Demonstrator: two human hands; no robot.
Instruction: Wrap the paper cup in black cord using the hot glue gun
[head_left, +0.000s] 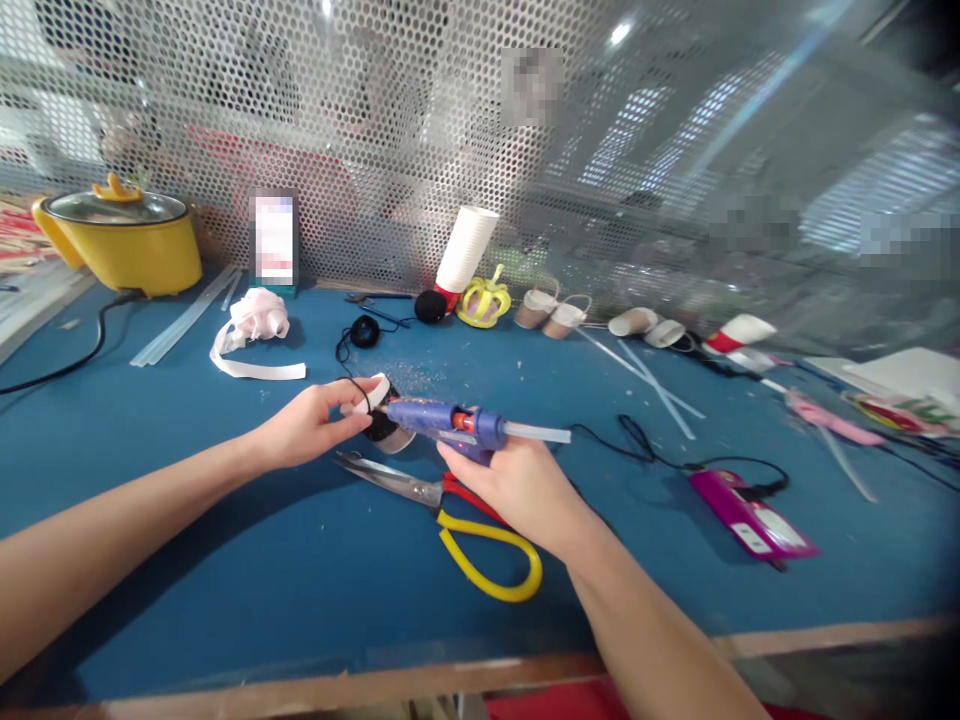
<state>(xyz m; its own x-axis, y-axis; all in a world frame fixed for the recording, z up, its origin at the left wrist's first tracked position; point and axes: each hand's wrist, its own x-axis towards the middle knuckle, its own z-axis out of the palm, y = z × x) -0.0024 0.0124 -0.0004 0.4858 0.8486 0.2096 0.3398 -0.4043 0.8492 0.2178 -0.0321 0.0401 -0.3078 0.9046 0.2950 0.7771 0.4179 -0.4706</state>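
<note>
My right hand [517,490] grips a blue hot glue gun [450,424] with a clear glue stick sticking out of its back end; the nozzle points left. My left hand [315,420] pinches a small white and black paper cup piece [379,412] right at the nozzle tip. Both hands hover just above the blue table [225,560]. Scissors with yellow and red handles [465,520] lie on the table under my right hand.
A yellow electric pot [120,240] stands back left, beside clear glue sticks [187,315] and a pink ribbon [255,325]. A stack of paper cups [465,250], a yellow crown [484,300] and small cups [562,315] line the mesh wall. A magenta device [750,515] lies at right.
</note>
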